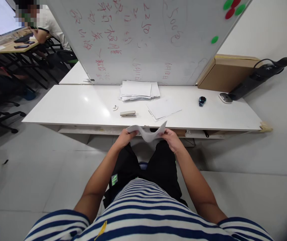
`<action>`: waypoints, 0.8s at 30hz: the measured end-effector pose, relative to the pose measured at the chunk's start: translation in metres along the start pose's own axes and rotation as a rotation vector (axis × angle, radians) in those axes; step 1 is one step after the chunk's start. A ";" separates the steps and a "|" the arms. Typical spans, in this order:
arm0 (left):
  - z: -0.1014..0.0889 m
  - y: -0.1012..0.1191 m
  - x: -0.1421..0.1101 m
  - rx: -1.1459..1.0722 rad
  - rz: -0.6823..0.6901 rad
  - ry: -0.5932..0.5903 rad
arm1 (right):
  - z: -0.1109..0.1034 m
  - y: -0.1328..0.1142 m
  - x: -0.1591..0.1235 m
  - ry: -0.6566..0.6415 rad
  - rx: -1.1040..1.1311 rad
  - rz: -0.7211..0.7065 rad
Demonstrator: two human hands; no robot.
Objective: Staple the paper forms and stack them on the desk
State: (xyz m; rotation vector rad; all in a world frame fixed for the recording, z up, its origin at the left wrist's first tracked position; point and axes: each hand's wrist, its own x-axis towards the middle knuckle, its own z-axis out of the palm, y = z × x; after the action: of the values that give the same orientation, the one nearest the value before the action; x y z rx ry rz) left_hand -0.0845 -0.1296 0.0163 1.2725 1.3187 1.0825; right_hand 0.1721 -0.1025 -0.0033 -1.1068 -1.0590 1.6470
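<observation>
My left hand [125,137] and my right hand [170,137] each pinch one end of a small sheaf of white paper [147,133], which sags in the middle just below the front edge of the white table [65,107]. Both hands are closed on the paper. A grey stapler [127,114] lies on the table just beyond my left hand. Loose white sheets [163,108] lie just beyond my right hand. A taller stack of paper [138,90] rests farther back against the whiteboard [143,36].
A small white round object [115,107] sits left of the stapler. A blue watch [202,100], a computer mouse [225,97], a black power strip [256,78] and a cardboard box [227,72] are at the right. Another person sits at a desk at the far left [43,30].
</observation>
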 end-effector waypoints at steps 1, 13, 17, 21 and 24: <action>-0.004 0.008 0.004 0.056 0.041 -0.008 | 0.004 -0.011 0.002 0.004 -0.049 -0.076; -0.025 0.009 0.056 0.303 0.101 0.388 | 0.047 -0.035 0.027 0.290 -0.982 -0.414; -0.015 -0.023 0.071 0.328 0.116 0.345 | 0.056 -0.019 0.044 0.232 -1.157 -0.467; -0.007 -0.033 0.084 0.306 0.191 0.416 | 0.061 -0.014 0.054 0.346 -1.164 -0.583; -0.002 -0.026 0.083 0.302 0.205 0.397 | 0.056 -0.006 0.059 0.338 -1.185 -0.503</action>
State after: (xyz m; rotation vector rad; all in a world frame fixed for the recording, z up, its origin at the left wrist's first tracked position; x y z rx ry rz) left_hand -0.0887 -0.0486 -0.0143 1.4895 1.7272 1.3679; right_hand 0.1064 -0.0548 0.0030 -1.5564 -1.9305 0.3049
